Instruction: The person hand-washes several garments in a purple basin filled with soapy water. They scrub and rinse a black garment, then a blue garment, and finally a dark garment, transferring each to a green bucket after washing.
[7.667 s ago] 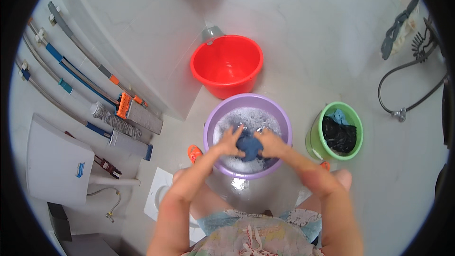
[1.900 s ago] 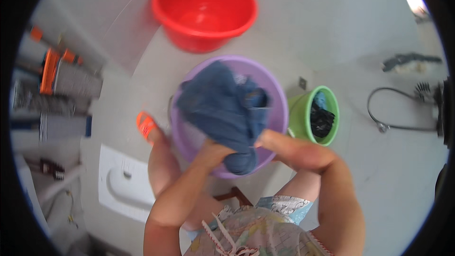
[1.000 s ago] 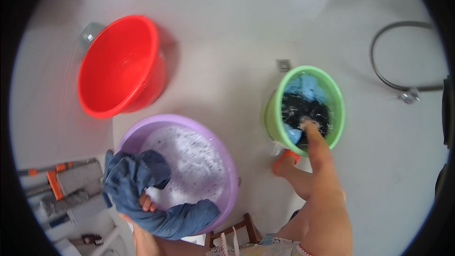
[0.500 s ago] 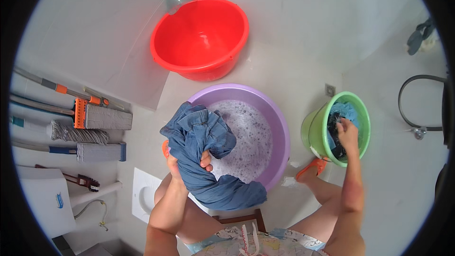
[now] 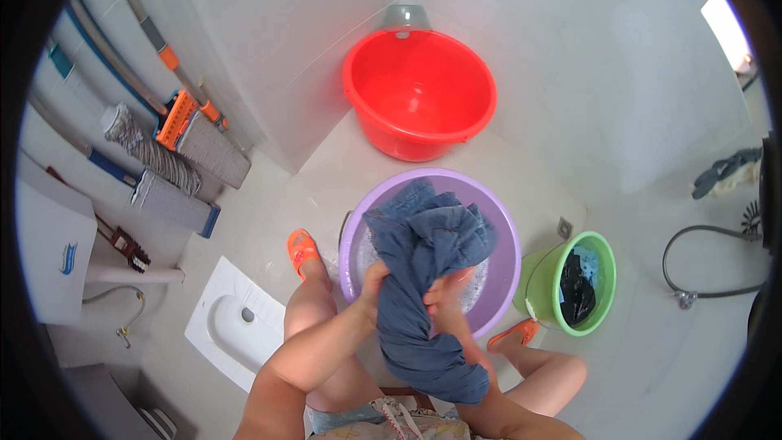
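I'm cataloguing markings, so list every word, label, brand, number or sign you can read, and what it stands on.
Legible text: none.
White wall unit: small blue label, lettering too small to read.
Blue cloth, purple basin, red basin, green bucket: no lettering that I can make out.

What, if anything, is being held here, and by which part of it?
A blue garment, bunched above the purple basin. The left grip is on its left edge, around mid-length; the right grip is on its right side.
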A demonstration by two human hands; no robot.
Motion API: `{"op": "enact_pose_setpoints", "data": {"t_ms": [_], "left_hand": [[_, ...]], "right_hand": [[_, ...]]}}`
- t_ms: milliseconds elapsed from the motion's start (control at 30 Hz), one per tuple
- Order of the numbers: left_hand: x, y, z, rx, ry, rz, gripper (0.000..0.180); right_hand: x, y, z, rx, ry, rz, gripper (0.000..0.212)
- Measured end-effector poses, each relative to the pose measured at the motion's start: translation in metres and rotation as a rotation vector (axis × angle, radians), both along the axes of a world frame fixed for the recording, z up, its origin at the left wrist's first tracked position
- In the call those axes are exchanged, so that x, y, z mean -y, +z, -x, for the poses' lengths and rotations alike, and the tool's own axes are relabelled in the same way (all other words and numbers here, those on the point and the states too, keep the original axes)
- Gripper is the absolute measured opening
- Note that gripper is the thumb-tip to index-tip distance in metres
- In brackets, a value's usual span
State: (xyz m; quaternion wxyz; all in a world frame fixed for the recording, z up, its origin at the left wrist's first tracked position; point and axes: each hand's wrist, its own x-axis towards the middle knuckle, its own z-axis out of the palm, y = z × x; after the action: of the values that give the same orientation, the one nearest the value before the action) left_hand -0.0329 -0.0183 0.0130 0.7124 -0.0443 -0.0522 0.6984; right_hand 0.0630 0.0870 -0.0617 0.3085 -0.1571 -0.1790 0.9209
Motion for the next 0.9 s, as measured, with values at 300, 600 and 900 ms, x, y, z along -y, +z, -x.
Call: {"op": "enact_pose_setpoints", "data": {"t_ms": [300,600,900], "left_hand": [[-0.014,-0.003,-0.017,-0.649,-0.283,0.358,0.036],[-0.064,-0.054,-0.063,-0.829,-0.101,0.502,0.04],[-0.038,-0.018,-0.054,-1.053,-0.083,0.266,0.056]], "right_hand": [[-0.101,0.088,0.007,0.429,0.286,-0.17,0.057],[-0.087,0.102,0.033,1.106,0.319,-1.231,0.057],[-0.096,0.09,-0.022,0.835,0.237,-0.628,0.046]]}}
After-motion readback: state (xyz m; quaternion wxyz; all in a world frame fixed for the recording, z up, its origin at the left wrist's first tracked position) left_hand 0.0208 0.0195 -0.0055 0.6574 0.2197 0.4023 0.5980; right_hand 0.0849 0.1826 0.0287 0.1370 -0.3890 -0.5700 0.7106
